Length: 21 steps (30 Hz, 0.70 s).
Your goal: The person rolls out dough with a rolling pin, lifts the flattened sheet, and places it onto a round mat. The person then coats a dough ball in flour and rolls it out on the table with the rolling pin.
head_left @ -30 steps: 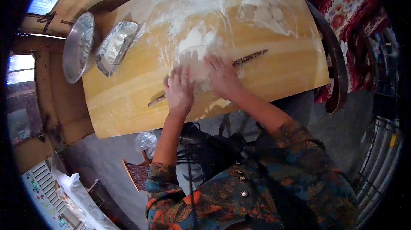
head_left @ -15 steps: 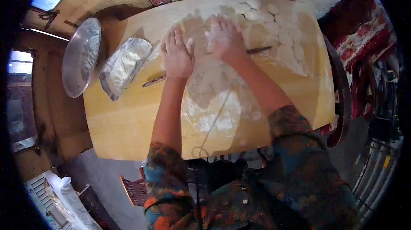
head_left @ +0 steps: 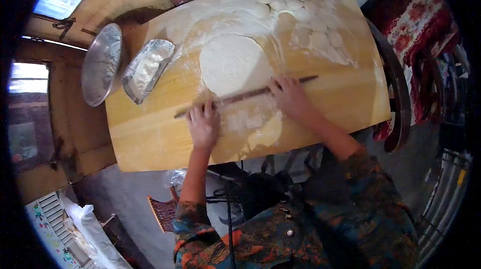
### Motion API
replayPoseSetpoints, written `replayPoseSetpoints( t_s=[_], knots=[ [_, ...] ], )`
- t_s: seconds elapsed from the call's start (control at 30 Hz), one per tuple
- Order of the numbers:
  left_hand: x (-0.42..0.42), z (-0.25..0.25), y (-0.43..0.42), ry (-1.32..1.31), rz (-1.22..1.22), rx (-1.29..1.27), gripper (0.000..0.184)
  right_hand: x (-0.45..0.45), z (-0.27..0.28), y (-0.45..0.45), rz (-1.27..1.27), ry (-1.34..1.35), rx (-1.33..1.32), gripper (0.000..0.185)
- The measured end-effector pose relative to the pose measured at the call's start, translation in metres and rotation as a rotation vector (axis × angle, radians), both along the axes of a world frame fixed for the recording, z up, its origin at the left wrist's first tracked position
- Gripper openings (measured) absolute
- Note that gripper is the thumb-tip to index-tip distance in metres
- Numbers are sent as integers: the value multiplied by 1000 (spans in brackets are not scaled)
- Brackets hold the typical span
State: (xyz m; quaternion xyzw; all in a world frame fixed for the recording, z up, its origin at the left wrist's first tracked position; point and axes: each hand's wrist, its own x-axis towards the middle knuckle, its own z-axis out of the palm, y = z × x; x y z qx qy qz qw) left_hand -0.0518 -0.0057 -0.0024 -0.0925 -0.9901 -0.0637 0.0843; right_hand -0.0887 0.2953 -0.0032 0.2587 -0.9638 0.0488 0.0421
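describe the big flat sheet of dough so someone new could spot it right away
Start with the large yellow wooden board. Just beyond the long, dark rolling pin lies the sheet of dough, flat and white. It is one broad round, unlike the small dough pieces clustered toward the far right.

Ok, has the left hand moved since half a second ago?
Yes: the left hand has come back toward the person's body, nearer the close edge of the table.
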Motion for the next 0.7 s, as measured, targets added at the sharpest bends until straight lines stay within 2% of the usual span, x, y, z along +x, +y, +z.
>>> replayPoseSetpoints(
  t_s=[0.13, 0.23, 0.3, 0.37, 0.43, 0.47, 0.57, 0.6, 0.7],
  knots=[
    [38, 3, 6, 37, -45, 11, 51, 41, 1, 10, 226, -13, -201, 38],
    [11, 13, 12, 4, 385, 292, 47, 41, 23, -2, 126, -60, -241, 38],
    [-17, 13, 23, -60, 507, 323, 42, 32, 31, -34, -177, -341, -418, 34],
    [-37, 7, 44, -101, 572, 258, 37, 19, 28, -51, -230, -329, -405, 33],
    [-53, -4, 50, -162, 547, 257, 40, 7, 10, -59, -45, -41, -200, 36],
    [-59, -10, 51, -197, 536, 255, 41, 3, 5, -58, -73, -20, -212, 39],
    [-81, -19, 29, -532, 522, 688, 29, -7, 3, -55, -109, 71, -285, 47],
    [-87, -18, 29, -571, 531, 1037, 20, -10, 6, -60, -96, 124, -339, 49],
    [-98, -21, 50, -370, 187, 1665, 24, -23, -2, -81, -50, 113, -313, 53]
  ],
)
